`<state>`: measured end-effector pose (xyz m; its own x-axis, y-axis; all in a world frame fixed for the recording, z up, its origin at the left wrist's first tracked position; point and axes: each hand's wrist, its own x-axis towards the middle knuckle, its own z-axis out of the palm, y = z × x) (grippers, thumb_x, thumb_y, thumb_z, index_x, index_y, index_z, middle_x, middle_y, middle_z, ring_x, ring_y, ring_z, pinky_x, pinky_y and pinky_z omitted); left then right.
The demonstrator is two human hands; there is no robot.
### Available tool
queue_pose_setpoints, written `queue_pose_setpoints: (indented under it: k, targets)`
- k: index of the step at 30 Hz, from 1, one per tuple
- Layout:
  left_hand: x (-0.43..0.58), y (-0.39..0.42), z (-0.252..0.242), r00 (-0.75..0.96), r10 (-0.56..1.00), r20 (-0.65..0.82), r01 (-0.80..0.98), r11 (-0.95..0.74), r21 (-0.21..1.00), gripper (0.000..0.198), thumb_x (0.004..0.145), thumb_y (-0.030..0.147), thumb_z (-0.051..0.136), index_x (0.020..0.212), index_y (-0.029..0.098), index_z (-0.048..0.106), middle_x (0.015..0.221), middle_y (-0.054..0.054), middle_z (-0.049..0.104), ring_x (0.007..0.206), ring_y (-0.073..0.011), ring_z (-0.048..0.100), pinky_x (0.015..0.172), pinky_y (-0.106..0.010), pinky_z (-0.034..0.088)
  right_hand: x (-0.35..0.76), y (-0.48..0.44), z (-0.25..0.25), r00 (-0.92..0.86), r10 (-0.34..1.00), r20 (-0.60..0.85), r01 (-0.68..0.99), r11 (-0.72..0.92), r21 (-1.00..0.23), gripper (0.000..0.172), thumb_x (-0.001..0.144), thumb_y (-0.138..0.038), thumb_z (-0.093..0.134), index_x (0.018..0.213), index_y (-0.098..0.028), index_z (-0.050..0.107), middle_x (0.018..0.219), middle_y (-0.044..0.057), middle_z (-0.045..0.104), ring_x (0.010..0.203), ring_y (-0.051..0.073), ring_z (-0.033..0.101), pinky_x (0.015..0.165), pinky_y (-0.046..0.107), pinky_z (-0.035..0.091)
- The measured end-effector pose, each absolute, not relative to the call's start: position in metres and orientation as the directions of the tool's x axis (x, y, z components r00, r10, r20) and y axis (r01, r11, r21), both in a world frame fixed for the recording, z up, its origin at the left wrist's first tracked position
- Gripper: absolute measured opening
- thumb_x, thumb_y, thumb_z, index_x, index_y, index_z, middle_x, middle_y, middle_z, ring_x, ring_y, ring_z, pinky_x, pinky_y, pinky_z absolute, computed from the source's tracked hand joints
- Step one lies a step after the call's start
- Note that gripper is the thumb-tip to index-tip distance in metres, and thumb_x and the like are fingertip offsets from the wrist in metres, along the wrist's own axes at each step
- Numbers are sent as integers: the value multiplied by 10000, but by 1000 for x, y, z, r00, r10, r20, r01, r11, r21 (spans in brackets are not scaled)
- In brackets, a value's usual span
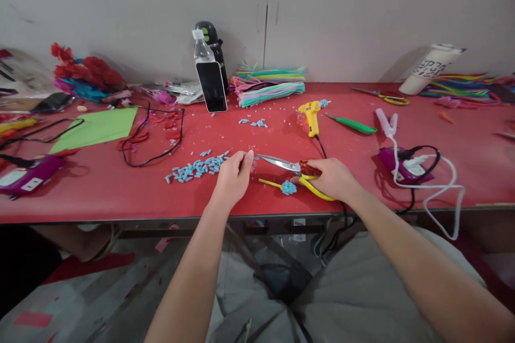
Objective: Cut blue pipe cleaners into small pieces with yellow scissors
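Observation:
My right hand [336, 177] is wrapped round the red and yellow handles of a pair of scissors [281, 163], whose blades point left. My left hand [236, 171] is closed in a pinch close to the scissors' tips; a small pale blue end seems to show by its fingers, too small to name. Beside it on the left lies a scattered pile of short light blue fuzzy pieces [197, 168]. Below the blades rests a yellow-green stem with a blue fuzzy cluster [288, 187] at its end.
Behind stand a phone [211, 87], a clear bottle [201, 48] and bundled pipe cleaners [271, 94]. A yellow glue gun [311, 117], green-handled tool [356, 125] and purple power strip [402, 166] with cables lie right. Green paper [96, 127] and a black cable lie left.

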<state>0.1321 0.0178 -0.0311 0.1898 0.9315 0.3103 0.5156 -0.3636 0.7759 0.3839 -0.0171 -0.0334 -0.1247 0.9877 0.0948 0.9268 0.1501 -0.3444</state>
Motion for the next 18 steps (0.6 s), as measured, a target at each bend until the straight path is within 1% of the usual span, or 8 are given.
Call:
queue_pose_setpoints:
  k: [5,11,18]
  targets:
    - [132,18,-32,179,932,314,522,-361,773,375,938,426,357,661,191,448,633,1,550,617,-120,519,614,-245,368,385,-18,-36,-110,988,111,923,143,-358,437,721,-646,549,628,-220,525,546,-12,527,496,118,419,493,247,230]
    - [132,19,-32,138,930,341,545,-359,758,371,934,387,374,624,184,376,555,29,436,531,-92,405,549,-237,299,387,-19,-38,-123,984,126,923,160,-349,456,709,-653,548,605,-213,491,530,-21,491,469,102,365,476,239,222]
    - [132,19,-32,139,933,331,556,-350,754,390,938,398,363,613,182,361,539,33,394,524,-89,393,536,-239,285,387,-19,-36,-141,983,114,920,173,-350,422,693,-619,581,612,-220,471,542,-20,511,479,107,386,487,232,233]
